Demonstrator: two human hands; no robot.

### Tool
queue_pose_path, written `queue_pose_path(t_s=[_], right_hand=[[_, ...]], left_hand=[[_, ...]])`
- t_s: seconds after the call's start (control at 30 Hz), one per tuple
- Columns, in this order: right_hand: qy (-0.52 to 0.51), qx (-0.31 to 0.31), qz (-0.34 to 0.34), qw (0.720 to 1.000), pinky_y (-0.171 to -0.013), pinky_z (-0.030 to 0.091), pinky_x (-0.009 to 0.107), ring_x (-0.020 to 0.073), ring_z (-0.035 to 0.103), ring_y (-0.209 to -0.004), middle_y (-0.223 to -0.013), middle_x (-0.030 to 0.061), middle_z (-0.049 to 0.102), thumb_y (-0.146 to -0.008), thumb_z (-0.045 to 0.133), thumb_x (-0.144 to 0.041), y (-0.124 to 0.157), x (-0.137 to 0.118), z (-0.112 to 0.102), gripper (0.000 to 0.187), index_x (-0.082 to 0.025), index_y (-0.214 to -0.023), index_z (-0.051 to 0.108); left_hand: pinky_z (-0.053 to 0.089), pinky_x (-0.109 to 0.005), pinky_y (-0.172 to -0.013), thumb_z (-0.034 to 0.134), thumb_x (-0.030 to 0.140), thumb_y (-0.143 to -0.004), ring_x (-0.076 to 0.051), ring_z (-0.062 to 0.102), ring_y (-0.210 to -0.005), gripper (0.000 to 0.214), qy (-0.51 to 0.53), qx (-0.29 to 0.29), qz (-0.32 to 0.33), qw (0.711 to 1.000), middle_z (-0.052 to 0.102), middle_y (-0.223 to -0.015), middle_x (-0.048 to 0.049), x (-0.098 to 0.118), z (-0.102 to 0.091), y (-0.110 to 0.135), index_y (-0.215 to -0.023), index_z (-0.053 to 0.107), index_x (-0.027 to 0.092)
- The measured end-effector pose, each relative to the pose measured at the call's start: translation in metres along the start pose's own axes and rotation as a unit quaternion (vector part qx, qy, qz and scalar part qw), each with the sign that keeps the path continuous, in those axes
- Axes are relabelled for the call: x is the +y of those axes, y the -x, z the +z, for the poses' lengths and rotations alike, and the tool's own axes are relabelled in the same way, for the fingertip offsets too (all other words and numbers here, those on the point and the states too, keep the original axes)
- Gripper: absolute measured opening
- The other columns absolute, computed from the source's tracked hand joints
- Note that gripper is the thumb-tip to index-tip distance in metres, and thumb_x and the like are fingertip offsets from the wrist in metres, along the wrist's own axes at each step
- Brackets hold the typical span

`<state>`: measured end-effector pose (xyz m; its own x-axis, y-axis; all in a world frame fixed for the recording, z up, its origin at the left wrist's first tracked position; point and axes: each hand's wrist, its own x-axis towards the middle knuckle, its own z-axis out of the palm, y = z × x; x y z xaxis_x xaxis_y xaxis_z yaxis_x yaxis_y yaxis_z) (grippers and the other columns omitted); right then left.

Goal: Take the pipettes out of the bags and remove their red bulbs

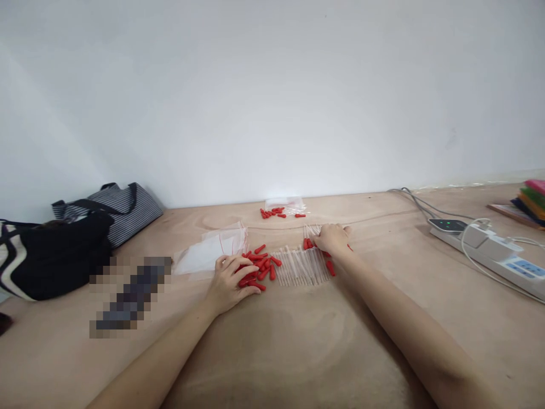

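Note:
A heap of small red rubber caps (263, 266) lies on the wooden table (298, 352). My left hand (230, 281) rests at the heap's left edge with fingers curled over several caps. To the right of the heap lies a row of thin clear tubes (300, 264). My right hand (332, 238) sits at the far end of that row, fingers bent down onto the tubes and a few red caps. What each hand grips is hidden by the fingers.
Clear zip bags (210, 250) lie left of the heap. Another small bag with red caps (283, 208) is near the wall. Dark and striped bags (76, 238) stand at the left. A power strip with cables (494, 250) and coloured booklets (530, 201) are at the right.

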<state>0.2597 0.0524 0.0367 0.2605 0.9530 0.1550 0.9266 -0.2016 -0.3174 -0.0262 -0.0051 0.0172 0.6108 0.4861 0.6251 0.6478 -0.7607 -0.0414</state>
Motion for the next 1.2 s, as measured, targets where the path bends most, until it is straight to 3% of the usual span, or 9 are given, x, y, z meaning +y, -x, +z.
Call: queue_pose_path(t_s=[0.13,0.27,0.4,0.57,0.67,0.77,0.87,1.0,1.2], right_hand=[[-0.053,-0.01,-0.024,0.998,-0.075,0.031,0.037,0.023,0.055,-0.078,-0.064,0.0066,0.064,-0.073,0.047,-0.034,0.011,0.0,-0.009,0.026,-0.02,-0.06,0.064],[-0.179,-0.01,-0.074,0.981,-0.072,0.034,0.031,0.0141,0.056,-0.063,-0.066,-0.0003,0.065,-0.077,0.04,-0.046,0.04,-0.002,-0.007,0.036,-0.022,-0.068,0.065],[-0.321,0.03,-0.084,0.943,-0.072,0.035,0.031,0.0137,0.054,-0.061,-0.067,0.0012,0.066,-0.072,0.044,-0.053,0.073,-0.009,0.007,0.041,-0.018,-0.067,0.065],[-0.36,0.013,-0.058,0.931,-0.078,0.03,0.036,0.0158,0.054,-0.067,-0.067,0.0009,0.065,-0.074,0.043,-0.053,0.095,-0.019,0.012,0.041,-0.019,-0.069,0.065],[-0.341,0.015,-0.078,0.937,-0.077,0.029,0.035,0.016,0.054,-0.071,-0.069,0.0001,0.064,-0.078,0.042,-0.05,0.098,-0.019,0.011,0.038,-0.021,-0.069,0.065],[-0.265,0.125,-0.145,0.945,-0.078,0.027,0.034,0.0169,0.053,-0.077,-0.076,0.002,0.064,-0.078,0.047,-0.046,0.097,-0.009,0.009,0.031,-0.021,-0.071,0.064],[-0.161,0.224,-0.253,0.927,-0.083,0.023,0.034,0.0178,0.053,-0.086,-0.087,0.0038,0.064,-0.078,0.051,-0.038,0.097,0.007,0.009,0.02,-0.024,-0.082,0.064],[-0.083,0.159,-0.375,0.909,-0.088,0.016,0.035,0.0167,0.052,-0.098,-0.1,-0.003,0.063,-0.083,0.047,-0.031,0.101,0.02,0.013,0.021,-0.036,-0.1,0.059],[-0.063,0.136,-0.394,0.907,-0.091,0.008,0.036,0.0144,0.053,-0.097,-0.076,-0.0052,0.067,-0.085,0.038,-0.021,0.102,0.011,0.019,0.028,-0.036,-0.095,0.06]], left_hand=[[0.031,-0.037,-0.08,0.062,0.046,-0.069,-0.02,0.054,-0.085,0.029,-0.002,0.016,-0.003,1.0,0.064,-0.086,-0.0036,0.01,-0.002,-0.003,-0.088,0.06,0.024],[0.029,-0.035,-0.074,0.057,0.032,-0.075,-0.016,0.054,-0.074,0.01,-0.003,0.064,-0.008,0.998,0.063,-0.073,-0.0004,0.037,0.005,-0.013,-0.076,0.062,0.024],[0.026,-0.036,-0.07,0.057,0.041,-0.074,-0.018,0.053,-0.074,0.021,0.001,0.047,-0.093,0.995,0.063,-0.072,-0.0014,0.07,0.019,-0.034,-0.082,0.064,0.024],[0.025,-0.037,-0.068,0.056,0.041,-0.075,-0.019,0.053,-0.072,0.023,0.029,0.057,-0.168,0.984,0.066,-0.07,-0.0014,0.091,0.034,-0.056,-0.082,0.062,0.021],[0.024,-0.036,-0.067,0.055,0.033,-0.077,-0.017,0.053,-0.07,0.015,0.039,0.059,-0.176,0.982,0.066,-0.068,0.0004,0.092,0.037,-0.059,-0.081,0.062,0.021],[0.024,-0.036,-0.068,0.051,0.028,-0.079,-0.018,0.053,-0.072,0.014,0.016,0.067,-0.173,0.983,0.066,-0.069,-0.0001,0.086,0.033,-0.054,-0.084,0.063,0.022],[0.024,-0.037,-0.071,0.052,0.025,-0.078,-0.018,0.053,-0.076,0.014,-0.016,0.068,-0.132,0.989,0.066,-0.074,-0.0004,0.076,0.026,-0.044,-0.085,0.064,0.024],[0.024,-0.037,-0.071,0.051,0.022,-0.079,-0.017,0.053,-0.076,0.016,-0.033,0.055,-0.063,0.996,0.066,-0.076,-0.0001,0.068,0.018,-0.032,-0.086,0.064,0.026],[0.024,-0.038,-0.073,0.05,0.024,-0.081,-0.017,0.054,-0.076,0.016,0.0,0.054,-0.032,0.998,0.067,-0.078,-0.0002,0.074,0.019,-0.03,-0.09,0.063,0.025]])
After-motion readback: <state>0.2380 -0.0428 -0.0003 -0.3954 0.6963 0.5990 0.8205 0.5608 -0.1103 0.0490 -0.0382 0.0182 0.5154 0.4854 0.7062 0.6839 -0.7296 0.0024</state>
